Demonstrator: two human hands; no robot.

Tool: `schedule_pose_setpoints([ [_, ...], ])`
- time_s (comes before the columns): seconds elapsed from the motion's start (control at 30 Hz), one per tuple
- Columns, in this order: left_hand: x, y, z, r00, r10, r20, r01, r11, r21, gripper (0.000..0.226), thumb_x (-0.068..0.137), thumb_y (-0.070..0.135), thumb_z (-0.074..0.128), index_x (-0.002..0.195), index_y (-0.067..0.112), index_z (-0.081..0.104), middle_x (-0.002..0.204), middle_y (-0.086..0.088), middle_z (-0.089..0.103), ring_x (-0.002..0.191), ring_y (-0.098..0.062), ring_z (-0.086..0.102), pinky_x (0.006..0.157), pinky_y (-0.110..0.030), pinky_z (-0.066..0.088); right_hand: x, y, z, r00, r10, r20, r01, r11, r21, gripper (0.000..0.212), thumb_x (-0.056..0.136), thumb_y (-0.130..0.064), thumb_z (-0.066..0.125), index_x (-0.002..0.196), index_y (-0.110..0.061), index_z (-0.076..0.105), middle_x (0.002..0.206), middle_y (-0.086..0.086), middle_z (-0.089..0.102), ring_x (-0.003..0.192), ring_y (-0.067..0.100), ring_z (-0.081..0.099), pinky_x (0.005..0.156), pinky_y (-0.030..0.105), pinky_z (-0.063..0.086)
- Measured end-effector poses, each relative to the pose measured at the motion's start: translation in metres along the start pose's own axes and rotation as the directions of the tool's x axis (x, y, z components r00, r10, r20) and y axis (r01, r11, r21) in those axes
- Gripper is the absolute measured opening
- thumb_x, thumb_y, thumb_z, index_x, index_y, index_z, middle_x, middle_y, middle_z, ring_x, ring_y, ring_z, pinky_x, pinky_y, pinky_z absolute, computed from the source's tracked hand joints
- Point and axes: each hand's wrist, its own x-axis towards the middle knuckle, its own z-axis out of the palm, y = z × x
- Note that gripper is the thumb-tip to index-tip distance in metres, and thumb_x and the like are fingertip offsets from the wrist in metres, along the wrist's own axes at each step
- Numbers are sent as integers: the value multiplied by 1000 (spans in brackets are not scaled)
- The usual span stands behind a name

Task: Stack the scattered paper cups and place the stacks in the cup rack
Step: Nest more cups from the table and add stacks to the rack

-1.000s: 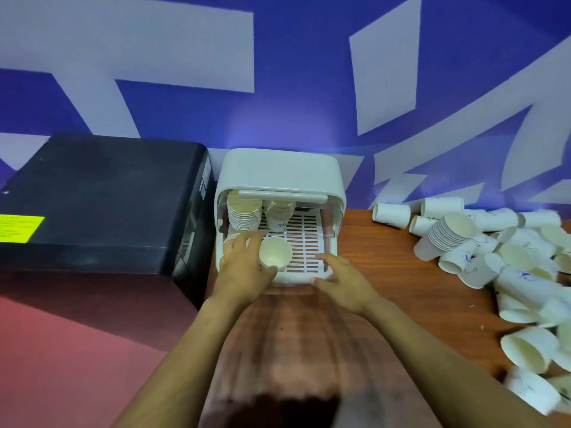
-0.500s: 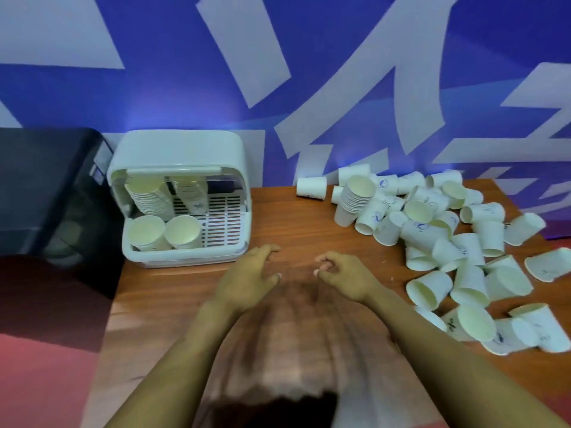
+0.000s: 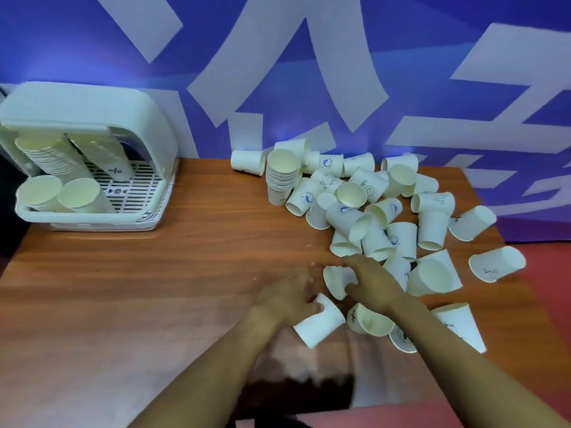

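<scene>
White paper cups: left hand (image 3: pixel 285 299) grips 1 lying cup (image 3: pixel 319 324), right hand (image 3: pixel 375 284) clamps another (image 3: pixel 338 281), lower centre. We advise nesting mouth-to-base, squarely, before approaching the cup rack (image 3: pixel 92 162), upper left.

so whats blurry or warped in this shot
Head view: both hands, left and right, are motion-smeared; the table edge and cup rack bow from the wide lens; cups at the back stay fairly sharp.
</scene>
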Motion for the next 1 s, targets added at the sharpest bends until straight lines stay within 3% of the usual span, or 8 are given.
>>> schedule_pose_setpoints([
  [0.1, 9, 10, 18, 999, -47, 4, 46, 987, 154, 70, 73, 62, 61, 131, 26, 45, 131, 1, 53, 120, -25, 50, 92, -35, 43, 6, 15, 6, 996, -87, 11, 88, 989, -119, 51, 73, -16, 63, 123, -24, 55, 115, -1, 59, 105, 25, 54, 85, 38, 47],
  [0.23, 15, 15, 35, 995, -93, 28, 87, 980, 178, 87, 71, 60, 68, 140, 23, 33, 138, -3, 46, 125, -26, 44, 102, -40, 39, 17, 22, 15, 987, -159, 24, 161, 972, -169, 60, 71, -20, 64, 128, -31, 49, 122, -9, 56, 110, 23, 49, 90, 36, 44],
  [0.4, 20, 18, 40, 997, -73, 29, 68, 988, 138, 85, 77, 53, 67, 145, 26, 26, 137, -3, 48, 120, -25, 49, 97, -37, 43, 24, 22, 18, 975, -218, 34, 220, 956, -196, 59, 84, -20, 57, 138, -36, 41, 137, -13, 48, 120, 23, 43, 99, 37, 39],
  [0.67, 17, 15, 29, 996, -85, -6, 86, 995, 50, 85, 79, 38, 70, 148, 25, 23, 140, -5, 41, 125, -23, 44, 94, -27, 38, 29, 15, 24, 974, -205, 98, 225, 932, -283, 70, 81, -11, 55, 142, -36, 34, 145, -12, 39, 129, 19, 35, 101, 32, 30],
  [0.83, 9, 3, 7, 988, -135, -78, 137, 990, 19, 73, 76, 37, 72, 137, 19, 36, 131, -5, 45, 117, -23, 48, 85, -23, 36, 35, 5, 16, 976, -213, 57, 220, 934, -282, 63, 80, -27, 66, 137, -34, 40, 139, -10, 44, 130, 19, 35, 103, 34, 26],
  [1.0, -2, -12, -37, 955, -179, -235, 173, 984, -48, 65, 73, 45, 72, 125, 19, 43, 116, -1, 50, 106, -23, 52, 89, -37, 46, 38, -11, 3, 948, -281, -152, 267, 958, -106, 62, 77, -44, 67, 134, -31, 45, 130, -9, 49, 122, 19, 43, 101, 38, 36],
])
